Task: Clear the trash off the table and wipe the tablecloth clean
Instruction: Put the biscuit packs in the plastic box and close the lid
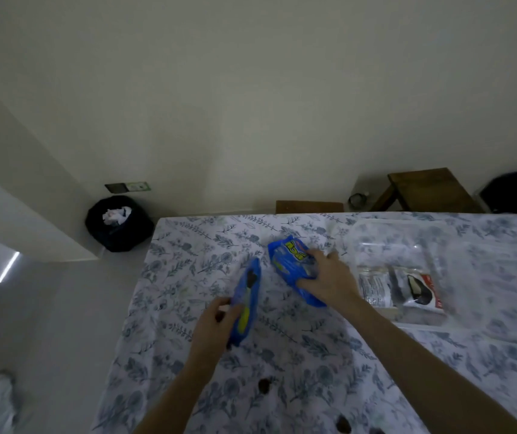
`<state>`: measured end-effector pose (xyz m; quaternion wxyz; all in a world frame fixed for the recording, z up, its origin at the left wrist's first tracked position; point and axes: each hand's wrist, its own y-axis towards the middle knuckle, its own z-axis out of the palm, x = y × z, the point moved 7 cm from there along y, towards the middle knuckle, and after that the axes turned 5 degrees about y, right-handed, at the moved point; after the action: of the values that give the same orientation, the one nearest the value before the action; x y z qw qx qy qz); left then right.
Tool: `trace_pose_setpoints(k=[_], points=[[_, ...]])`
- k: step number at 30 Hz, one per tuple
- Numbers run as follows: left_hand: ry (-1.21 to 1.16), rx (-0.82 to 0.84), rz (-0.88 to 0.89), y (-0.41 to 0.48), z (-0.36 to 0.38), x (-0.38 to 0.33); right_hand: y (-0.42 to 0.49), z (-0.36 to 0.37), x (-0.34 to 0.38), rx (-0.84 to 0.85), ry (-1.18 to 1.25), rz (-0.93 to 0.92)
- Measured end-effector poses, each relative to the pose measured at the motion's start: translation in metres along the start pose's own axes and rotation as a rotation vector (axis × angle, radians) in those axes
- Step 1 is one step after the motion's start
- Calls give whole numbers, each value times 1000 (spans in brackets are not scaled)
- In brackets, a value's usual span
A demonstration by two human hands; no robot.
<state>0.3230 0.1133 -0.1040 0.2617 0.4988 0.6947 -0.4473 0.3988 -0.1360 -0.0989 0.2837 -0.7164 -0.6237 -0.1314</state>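
The left hand [216,321] pinches one blue wrapper [247,296] and the right hand [326,281] grips a second wrapper [288,261]; both seem light, soft and slippery, best pinched at an edge.

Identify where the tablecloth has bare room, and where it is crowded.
Bare: the far-left corner of the tablecloth, beyond the blue wrappers. Also the near middle strip, though dark crumbs dot it. Crowded: the right side, under the clear tray and packets.

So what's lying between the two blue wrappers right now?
Only a strip of bare tablecloth, seen in the head view. The left blue wrapper, in the left hand, and the right blue wrapper, in the right hand, do not touch.
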Motion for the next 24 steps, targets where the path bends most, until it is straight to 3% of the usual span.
trace_pose_setpoints(k=[2,4,8,12,15,18,20,24], points=[[-370,-25,-135,-4,10,-10,-4,-16,5,-69,282,65],[-523,-12,-130,-3,26,-32,-9,-35,2,-148,519,121],[-518,71,-3,-3,77,-94,-30,-79,-39,-320,784,176],[-425,159,155,-9,128,-156,-59,-121,-101,-470,804,201],[-240,191,303,-11,164,-184,-72,-137,-141,-523,678,253],[116,120,563,-18,198,-195,-75,-136,-165,-493,432,297],[369,59,671,-27,218,-194,-73,-127,-167,-425,243,267],[900,-59,701,-29,247,-175,-76,-93,-167,-147,-112,138]])
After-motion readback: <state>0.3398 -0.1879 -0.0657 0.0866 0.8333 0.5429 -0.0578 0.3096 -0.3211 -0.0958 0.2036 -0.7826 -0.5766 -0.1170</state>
